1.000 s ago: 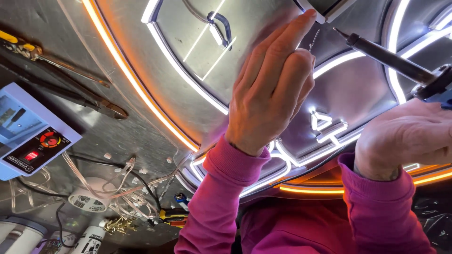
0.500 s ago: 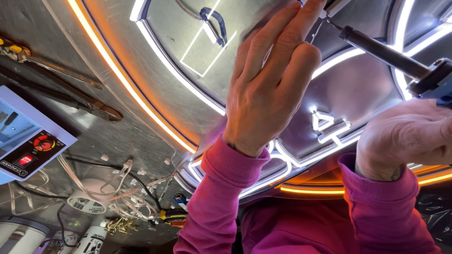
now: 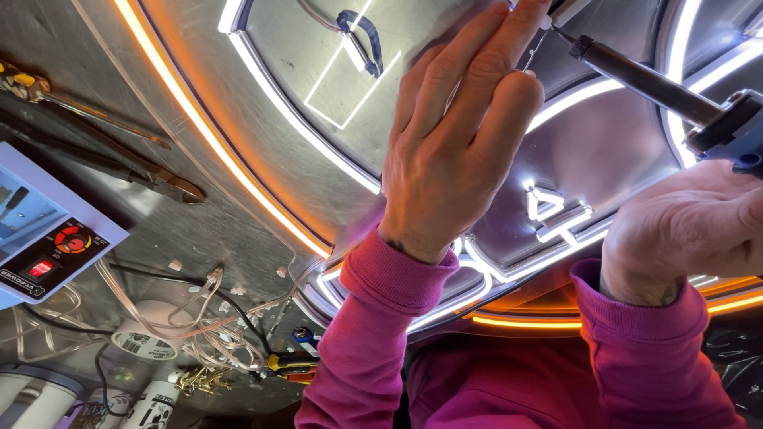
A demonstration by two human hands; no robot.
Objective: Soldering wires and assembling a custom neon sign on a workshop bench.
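Note:
My left hand (image 3: 453,151), in a magenta sleeve, reaches up over a metal sign panel (image 3: 318,159). Its fingers lie straight and close together, the tips at the top edge pinching a thin wire (image 3: 534,54). My right hand (image 3: 691,230) is closed round the blue-and-grey handle of a soldering iron (image 3: 652,79). The iron's dark shaft slants up and left, and its tip meets my left fingertips. Lit white strips (image 3: 548,214) and an orange strip (image 3: 199,127) run along the panel's curved channels.
Long pliers (image 3: 119,151) lie at the left on the panel. A white control box (image 3: 48,238) with a red switch sits at the left edge. Tangled clear wires (image 3: 199,326), a tape roll (image 3: 151,334) and white tubes (image 3: 155,401) lie lower left.
Both hands and the iron have shifted up in the view. My left fingertips have reached the top edge and the iron tip has stayed against them.

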